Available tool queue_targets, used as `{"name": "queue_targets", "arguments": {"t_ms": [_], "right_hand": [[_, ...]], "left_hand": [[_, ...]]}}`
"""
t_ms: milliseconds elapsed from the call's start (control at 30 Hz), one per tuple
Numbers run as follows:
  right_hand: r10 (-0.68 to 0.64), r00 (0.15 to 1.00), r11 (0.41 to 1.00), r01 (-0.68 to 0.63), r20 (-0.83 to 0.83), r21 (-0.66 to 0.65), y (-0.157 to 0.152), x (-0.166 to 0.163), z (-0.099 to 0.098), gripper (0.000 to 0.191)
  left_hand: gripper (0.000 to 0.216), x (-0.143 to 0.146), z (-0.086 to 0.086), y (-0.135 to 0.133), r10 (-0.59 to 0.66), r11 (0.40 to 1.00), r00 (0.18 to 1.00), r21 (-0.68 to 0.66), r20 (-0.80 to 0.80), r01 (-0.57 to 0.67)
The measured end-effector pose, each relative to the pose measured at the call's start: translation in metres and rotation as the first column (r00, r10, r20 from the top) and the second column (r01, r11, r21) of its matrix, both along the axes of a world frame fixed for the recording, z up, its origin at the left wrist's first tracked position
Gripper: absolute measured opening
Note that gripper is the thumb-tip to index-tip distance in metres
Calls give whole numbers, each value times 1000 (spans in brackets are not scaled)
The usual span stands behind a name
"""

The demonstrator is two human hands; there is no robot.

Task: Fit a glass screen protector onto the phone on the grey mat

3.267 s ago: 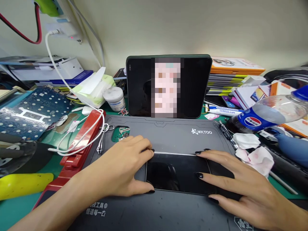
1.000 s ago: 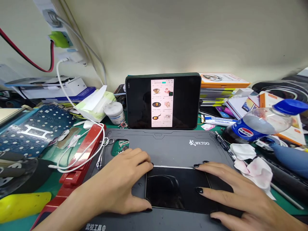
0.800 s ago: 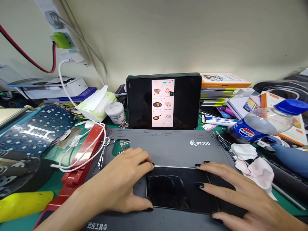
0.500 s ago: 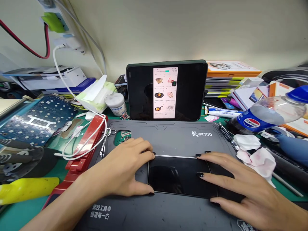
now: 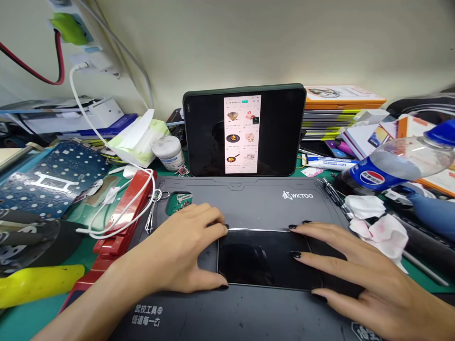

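A black phone (image 5: 263,259) lies flat with its dark, glossy screen up on the grey work mat (image 5: 241,308). My left hand (image 5: 185,248) is closed on its left end, fingertips at the far edge and thumb at the near edge. Around the right end is my right hand (image 5: 359,272), fingers spread; one fingertip rests on the far edge, another on the glass, and the thumb touches the near edge. The right end is partly hidden under that hand. Behind the mat stands a tablet (image 5: 204,132), lit with a column of small pictures.
Left of the mat are a red tool (image 5: 124,218) with a white cable (image 5: 103,232), a white jar (image 5: 168,152) and a yellow handle (image 5: 46,284). To the right lie a cola bottle (image 5: 394,163), crumpled tissues (image 5: 387,237) and a black pen-like tool (image 5: 334,196).
The view has shifted slightly, so the surroundings sit a little further left. Both hands keep the same hold on the phone.
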State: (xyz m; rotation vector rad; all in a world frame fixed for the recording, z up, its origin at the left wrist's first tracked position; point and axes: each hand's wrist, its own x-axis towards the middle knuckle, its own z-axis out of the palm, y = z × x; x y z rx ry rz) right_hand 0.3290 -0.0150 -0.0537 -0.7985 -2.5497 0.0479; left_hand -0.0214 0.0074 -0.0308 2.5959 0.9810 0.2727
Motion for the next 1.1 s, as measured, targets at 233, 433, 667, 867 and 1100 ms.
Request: {"name": "queue_targets", "arguments": {"t_ms": [233,433,667,867,1100], "right_hand": [[7,1000,999,-8,-28,-34,0,-3,2,25],[9,1000,999,-10,-11,-53,1,-1,1,28],[-9,1000,997,7,-24,-76,-1,0,1,29],[-11,1000,999,10,-21,-48,0,-2,1,29],[-9,1000,1000,9,-24,-29,0,-6,2,28]], "left_hand": [[53,0,1,0,-9,1000,1000,1,-13,9],[49,0,2,1,-5,1000,1000,-5,-21,4],[49,0,2,1,1,999,1000,-32,-14,-1],[48,-1,1,1,0,999,1000,-52,-5,-1],[48,0,1,3,9,999,1000,-48,-6,-10]]}}
